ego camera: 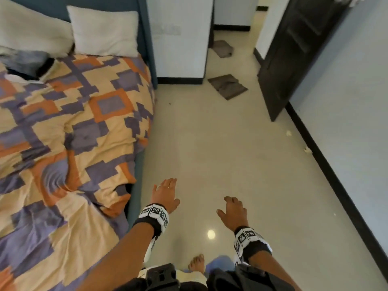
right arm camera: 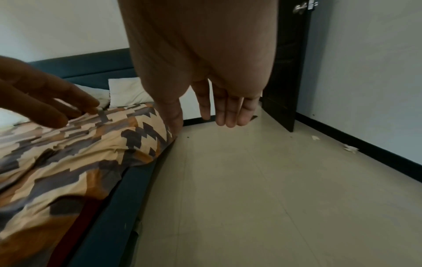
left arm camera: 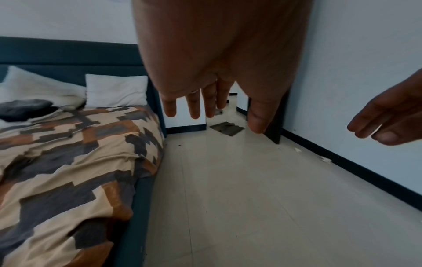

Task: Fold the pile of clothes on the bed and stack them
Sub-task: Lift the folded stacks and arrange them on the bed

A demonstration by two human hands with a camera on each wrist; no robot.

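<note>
The bed (ego camera: pixel 69 127) on the left carries a rumpled quilt in orange, purple and cream blocks. A dark garment (ego camera: pixel 25 61) lies crumpled near the pillows at its far left, also seen as a dark heap (left arm camera: pixel 25 108) in the left wrist view. My left hand (ego camera: pixel 165 194) hovers over the floor just right of the bed's edge, fingers straight and empty. My right hand (ego camera: pixel 233 211) hangs further right, fingers relaxed, holding nothing. Each wrist view shows its own hand with fingers (left arm camera: pixel 194 106) (right arm camera: pixel 226 110) hanging loose.
Two white pillows (ego camera: pixel 105 32) lean on the blue headboard. Two grey cloths (ego camera: pixel 227 86) (ego camera: pixel 223 48) lie on the tiled floor by the doorway. A dark door (ego camera: pixel 298 49) stands ajar on the right. Paper scraps (ego camera: pixel 288 133) lie along the black skirting. My bare foot (ego camera: pixel 197 263) shows below.
</note>
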